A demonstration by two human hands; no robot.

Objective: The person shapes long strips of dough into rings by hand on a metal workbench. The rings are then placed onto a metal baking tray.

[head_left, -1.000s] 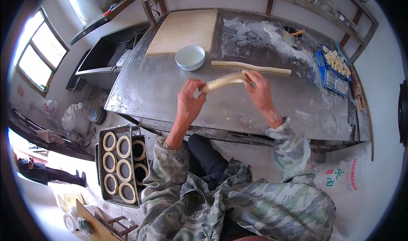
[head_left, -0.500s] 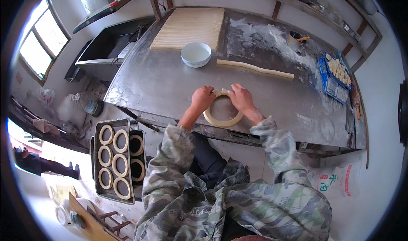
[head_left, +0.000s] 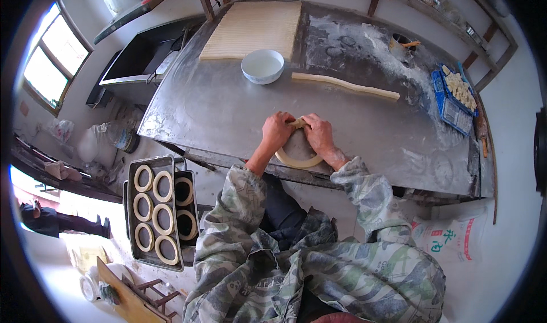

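Observation:
A dough ring (head_left: 297, 162) lies near the front edge of the steel table (head_left: 205, 112). At its top, my left hand (head_left: 276, 130) and my right hand (head_left: 318, 134) grip the joint from either side, their fingers closed on the dough. Just beyond them a straight dough rope (head_left: 345, 85) lies crosswise, and a white bowl (head_left: 262, 66) stands behind my hands. A sheet of ridged dough strips (head_left: 250, 29) covers the back left.
Stacked trays of dough rings (head_left: 154, 212) stand low left. A blue scale with dough pieces (head_left: 450, 101), rolling pin (head_left: 484, 143) and metal pot (head_left: 399, 49) sit on the right. A wooden shelf runs along the back. Another person (head_left: 57, 220) is at the far left.
The dough piece held in the air has become a ring lying on the table. My hands lowered with it and have drawn closer together at its top.

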